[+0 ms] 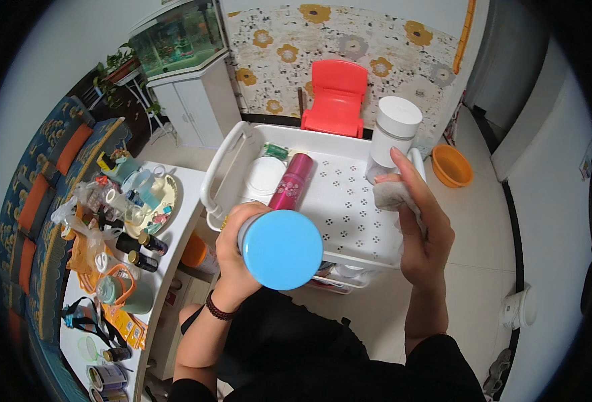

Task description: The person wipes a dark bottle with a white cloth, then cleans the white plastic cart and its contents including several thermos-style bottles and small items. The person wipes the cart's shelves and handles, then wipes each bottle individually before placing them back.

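Note:
My left hand [240, 251] grips a container with a light blue round lid [283, 249], held up in front of the near edge of a white plastic trolley tray [316, 134]. In my right hand [424, 226] is a crumpled whitish cloth or wipe [394, 196], above the tray's right side. Inside the tray lies a magenta bottle [293, 183] with a flower pattern, beside a white round lid or container [265, 176] and a small green packet [275, 151]. A tall white-capped canister [395, 133] stands at the tray's back right corner, just beyond my right fingers.
At left, a white table [188, 176] bears bottles, bags, a plate and jars, next to a patterned sofa [39, 231]. Behind the trolley stand a red chair [336, 100] and a fish tank [180, 42] on a cabinet. An orange basin [451, 166] sits on the floor at right.

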Tool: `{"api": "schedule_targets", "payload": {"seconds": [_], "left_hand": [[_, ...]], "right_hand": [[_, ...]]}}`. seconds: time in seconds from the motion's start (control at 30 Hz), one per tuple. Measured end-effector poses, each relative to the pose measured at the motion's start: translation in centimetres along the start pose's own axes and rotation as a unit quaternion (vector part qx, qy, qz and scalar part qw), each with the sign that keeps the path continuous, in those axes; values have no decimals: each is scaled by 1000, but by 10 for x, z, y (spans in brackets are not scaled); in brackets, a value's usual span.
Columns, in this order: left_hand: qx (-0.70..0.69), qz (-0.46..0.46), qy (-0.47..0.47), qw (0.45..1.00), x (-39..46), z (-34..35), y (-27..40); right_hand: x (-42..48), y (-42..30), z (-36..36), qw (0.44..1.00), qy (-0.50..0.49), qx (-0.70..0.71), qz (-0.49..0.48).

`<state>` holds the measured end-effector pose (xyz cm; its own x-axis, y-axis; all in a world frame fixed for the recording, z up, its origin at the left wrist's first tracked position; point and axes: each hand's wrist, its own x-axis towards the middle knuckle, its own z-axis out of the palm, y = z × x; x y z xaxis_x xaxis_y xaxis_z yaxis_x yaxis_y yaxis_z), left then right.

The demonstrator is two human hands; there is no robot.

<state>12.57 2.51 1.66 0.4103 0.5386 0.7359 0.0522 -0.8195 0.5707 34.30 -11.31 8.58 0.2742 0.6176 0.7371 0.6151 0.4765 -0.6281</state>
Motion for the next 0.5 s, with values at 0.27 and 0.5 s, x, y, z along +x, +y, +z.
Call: {"api": "schedule_targets", "payload": {"seconds": [0.27, 0.5], "left_hand": [[-244, -209, -79, 944, 37, 66, 15], [-354, -204, -165, 898, 67, 159, 8]], "right_hand": [[-31, 18, -42, 962, 256, 35, 87], [-62, 27, -60, 948, 286, 23, 136]]}}
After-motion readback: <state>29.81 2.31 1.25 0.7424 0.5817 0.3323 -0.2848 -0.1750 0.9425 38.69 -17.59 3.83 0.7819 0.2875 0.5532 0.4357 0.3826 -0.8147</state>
